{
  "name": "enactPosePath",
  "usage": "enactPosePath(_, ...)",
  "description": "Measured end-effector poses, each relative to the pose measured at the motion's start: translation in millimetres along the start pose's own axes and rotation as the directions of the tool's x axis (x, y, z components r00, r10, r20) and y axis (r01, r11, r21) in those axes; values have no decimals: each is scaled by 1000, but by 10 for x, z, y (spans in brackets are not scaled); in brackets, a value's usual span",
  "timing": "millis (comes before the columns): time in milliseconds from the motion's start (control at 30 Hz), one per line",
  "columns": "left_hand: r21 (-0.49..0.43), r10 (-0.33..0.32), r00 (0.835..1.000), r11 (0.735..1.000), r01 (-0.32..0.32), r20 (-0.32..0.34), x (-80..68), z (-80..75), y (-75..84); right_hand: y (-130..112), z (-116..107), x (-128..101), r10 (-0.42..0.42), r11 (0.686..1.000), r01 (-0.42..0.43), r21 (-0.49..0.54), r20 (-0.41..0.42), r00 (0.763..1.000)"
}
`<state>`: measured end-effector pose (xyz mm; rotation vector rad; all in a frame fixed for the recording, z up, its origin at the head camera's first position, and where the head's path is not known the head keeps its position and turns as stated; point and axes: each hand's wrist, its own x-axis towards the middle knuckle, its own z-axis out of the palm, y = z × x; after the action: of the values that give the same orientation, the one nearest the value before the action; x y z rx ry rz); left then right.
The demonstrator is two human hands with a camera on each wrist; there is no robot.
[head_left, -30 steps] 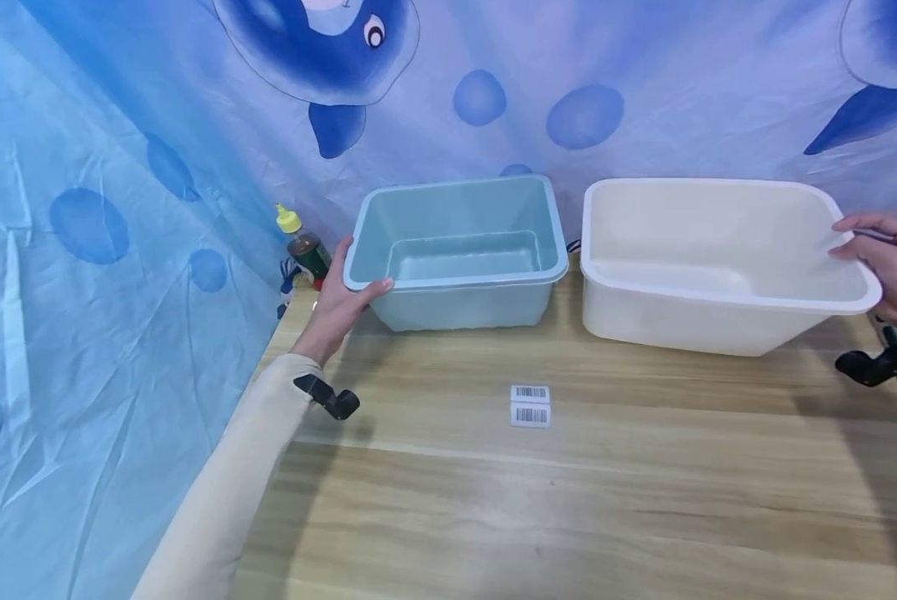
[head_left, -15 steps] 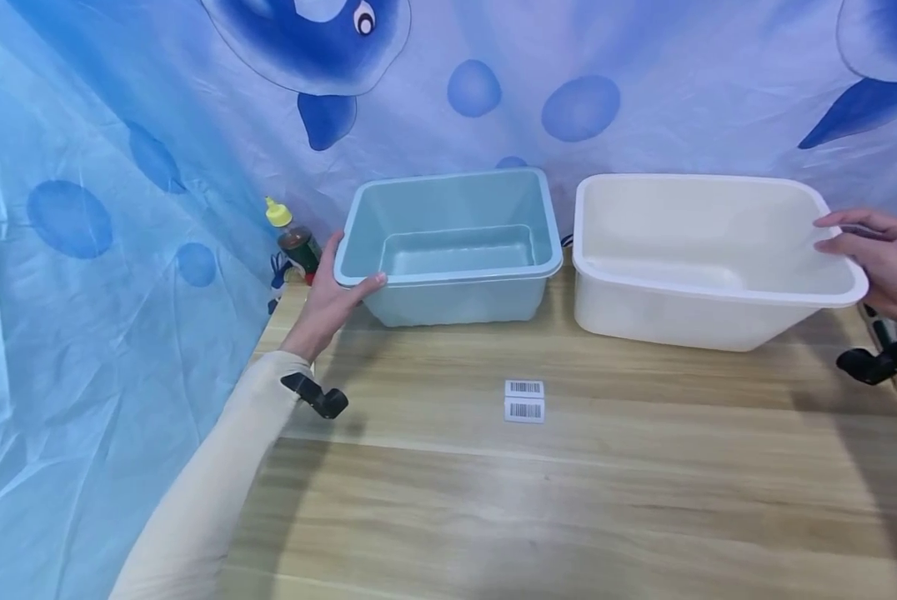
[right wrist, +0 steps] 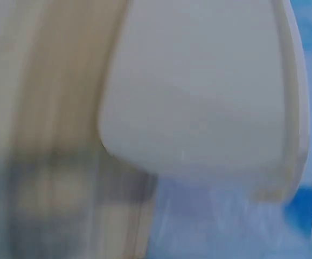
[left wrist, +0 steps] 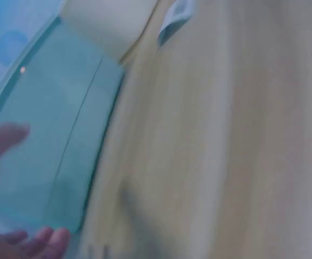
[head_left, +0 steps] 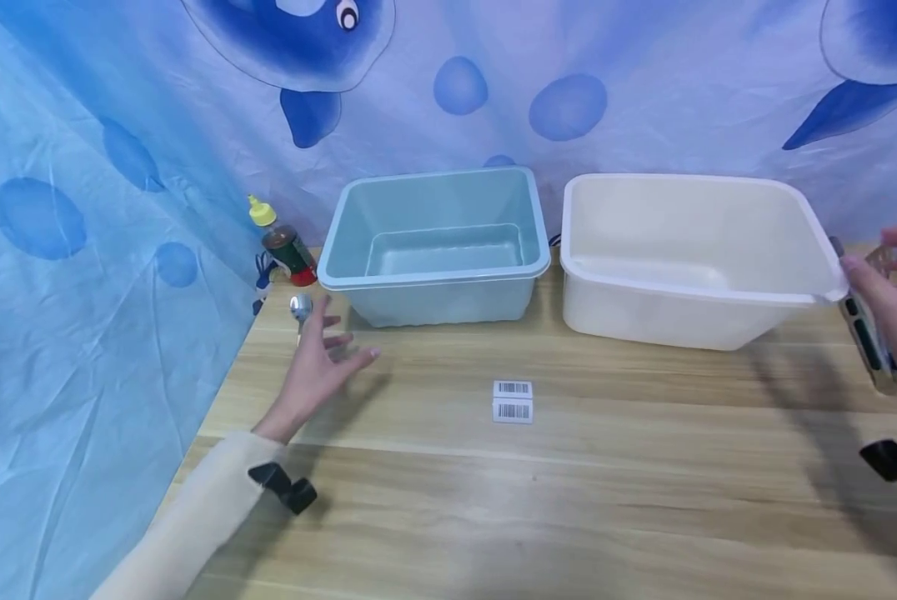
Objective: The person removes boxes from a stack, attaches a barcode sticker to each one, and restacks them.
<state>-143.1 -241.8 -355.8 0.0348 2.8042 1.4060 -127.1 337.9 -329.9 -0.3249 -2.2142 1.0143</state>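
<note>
Pale blue rectangular plastic tub (head_left: pixel 433 246) and white plastic basin (head_left: pixel 692 258) now sit released along the desk's back edge; left hand (head_left: pixel 319 362) has withdrawn, fingers spread, while right hand (head_left: pixel 894 304) looks relaxed, holding nothing.

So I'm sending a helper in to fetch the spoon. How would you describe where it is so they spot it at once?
Start at the light blue rectangular plastic tub at the back of the wooden table. Just off its front left corner, below the yellow-capped sauce bottle, lies the small shiny metal spoon, by the open left hand. It is the only silvery thing there.
</note>
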Motion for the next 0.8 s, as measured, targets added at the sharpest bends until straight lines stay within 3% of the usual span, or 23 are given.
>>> enactPosePath(67,-14,94,996,995,-94,-2,-141,56,-14,-97,30,-192,-152,971,146,190,18,988)
enactPosePath(100,-24,137,991,990,-137,-4,-199,92,-8,-139,55,-296,-225,926,200,320,40,974)
enactPosePath(167,-66,217,976,974,-218,-10,-279,199,17,-210,131,-515,-368,830,288,478,79,927)
enactPosePath(233,-82,266,964,961,-264,10,-327,346,56,-272,243,-765,-475,750,326,576,125,871)
enactPosePath(300,-80,295,954,954,-290,58,-354,522,106,-329,392,-1002,-525,710,313,631,178,832)
enactPosePath(400,-68,309,939,951,-302,150,-379,791,190,-401,645,-1295,-562,716,293,633,275,780)
enactPosePath(500,-48,280,935,960,-276,218,-444,1007,294,-472,856,-1505,-526,789,232,568,430,734)
enactPosePath(567,-30,255,936,966,-256,243,-501,1117,364,-517,955,-1610,-455,850,160,501,547,703)
enactPosePath(667,-2,228,939,972,-235,259,-572,1238,448,-597,1066,-1718,-325,912,22,410,687,650)
enactPosePath(733,24,206,944,975,-219,258,-596,1294,487,-655,1126,-1758,-250,929,-65,364,749,613)
enactPosePath(800,48,193,948,976,-211,252,-601,1329,511,-715,1194,-1783,-193,927,-155,341,789,583)
